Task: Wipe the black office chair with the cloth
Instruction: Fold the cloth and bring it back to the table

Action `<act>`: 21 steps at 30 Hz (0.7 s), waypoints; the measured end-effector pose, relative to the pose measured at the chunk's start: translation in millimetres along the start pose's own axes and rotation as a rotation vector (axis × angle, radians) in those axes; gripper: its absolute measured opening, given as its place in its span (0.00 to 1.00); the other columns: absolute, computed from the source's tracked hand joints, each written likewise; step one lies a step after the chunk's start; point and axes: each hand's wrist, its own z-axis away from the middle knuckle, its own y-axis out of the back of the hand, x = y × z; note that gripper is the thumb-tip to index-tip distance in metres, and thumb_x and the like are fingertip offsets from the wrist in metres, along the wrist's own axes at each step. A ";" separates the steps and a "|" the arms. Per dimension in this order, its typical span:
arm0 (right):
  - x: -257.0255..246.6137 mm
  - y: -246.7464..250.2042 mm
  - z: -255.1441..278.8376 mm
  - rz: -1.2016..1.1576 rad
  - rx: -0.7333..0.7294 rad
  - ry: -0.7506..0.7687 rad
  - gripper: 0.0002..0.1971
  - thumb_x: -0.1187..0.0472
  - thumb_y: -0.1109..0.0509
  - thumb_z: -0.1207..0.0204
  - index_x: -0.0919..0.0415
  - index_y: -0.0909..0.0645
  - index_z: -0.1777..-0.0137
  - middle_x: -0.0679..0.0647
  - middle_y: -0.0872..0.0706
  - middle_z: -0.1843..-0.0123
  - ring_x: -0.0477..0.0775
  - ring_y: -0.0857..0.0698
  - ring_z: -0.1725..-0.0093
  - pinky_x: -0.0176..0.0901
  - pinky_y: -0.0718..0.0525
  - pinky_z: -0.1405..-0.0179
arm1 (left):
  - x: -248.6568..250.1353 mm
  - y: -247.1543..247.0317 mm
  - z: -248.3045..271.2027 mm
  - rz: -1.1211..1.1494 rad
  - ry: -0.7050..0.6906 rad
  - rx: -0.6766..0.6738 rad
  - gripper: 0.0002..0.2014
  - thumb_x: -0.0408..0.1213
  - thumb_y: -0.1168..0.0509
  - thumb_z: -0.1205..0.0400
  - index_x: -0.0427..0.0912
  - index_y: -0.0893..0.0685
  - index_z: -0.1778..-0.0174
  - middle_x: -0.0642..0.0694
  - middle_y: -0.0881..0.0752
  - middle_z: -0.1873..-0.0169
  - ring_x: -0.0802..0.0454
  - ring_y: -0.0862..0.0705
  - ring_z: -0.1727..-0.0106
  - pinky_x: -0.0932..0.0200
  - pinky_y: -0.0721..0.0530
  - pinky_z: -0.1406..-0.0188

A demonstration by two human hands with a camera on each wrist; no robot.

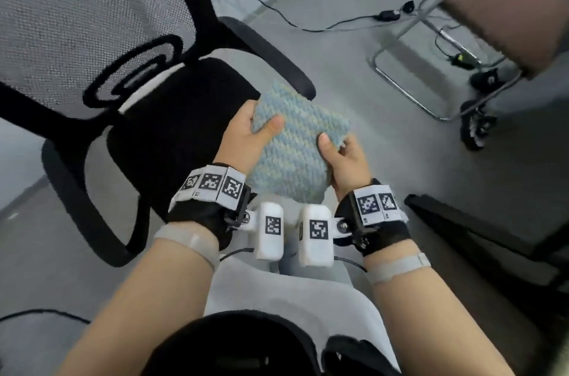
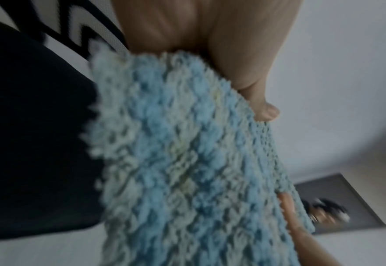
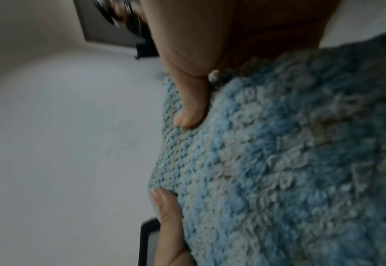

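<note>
A: Fingers first. How is the cloth (image 1: 292, 141) held?

B: It is pinched from both sides. The left hand (image 1: 246, 135) has its thumb laid on top of the near-left edge, with the other fingers tucked underneath, hidden from the head view. The right hand (image 1: 345, 160) has its thumb pressed on the right edge, with the fingers curled under. In the right wrist view a thumb tip (image 3: 189, 115) is seen dug into the blue pile.

A: Orientation of the cloth?

B: It is folded into a rough rectangle and held nearly flat. The long axis runs from the near edge, by the wrists, away to the far right corner, diagonal to the person's body. The blue-and-pale looped side is turned up.

A: Where is it relative to the chair?

B: It is held in the air just beside the right front of the black office chair (image 1: 172, 129) seat, overlapping the seat edge. Contact cannot be told. The mesh backrest (image 1: 77, 15) is seen at upper left.

A: Anything else?

B: Cables (image 1: 308, 21) are strewn on the grey floor (image 1: 354, 83).
</note>
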 end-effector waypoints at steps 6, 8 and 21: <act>4.9 97.9 84.2 -0.239 0.424 0.106 0.06 0.65 0.35 0.22 0.56 0.24 0.48 0.66 0.17 0.40 0.69 0.18 0.38 0.71 0.22 0.36 | 7.7 -120.5 19.9 -0.254 -0.019 -0.404 0.24 0.51 0.35 0.23 0.39 0.25 0.37 0.45 0.18 0.37 0.46 0.20 0.34 0.46 0.24 0.32; 12.2 130.1 118.6 -0.338 0.554 0.147 0.10 0.61 0.32 0.26 0.55 0.22 0.44 0.68 0.19 0.35 0.70 0.19 0.36 0.74 0.23 0.36 | 3.8 -168.5 34.8 -0.316 -0.029 -0.546 0.15 0.46 0.36 0.21 0.43 0.24 0.42 0.48 0.17 0.44 0.49 0.17 0.40 0.51 0.21 0.37; 91.8 275.8 353.8 -0.740 1.344 0.225 0.07 0.65 0.33 0.23 0.53 0.22 0.50 0.68 0.17 0.38 0.69 0.16 0.40 0.74 0.21 0.39 | -65.7 -420.8 222.2 -0.623 -0.218 -1.362 0.09 0.45 0.36 0.20 0.47 0.23 0.48 0.56 0.18 0.57 0.62 0.19 0.56 0.70 0.22 0.59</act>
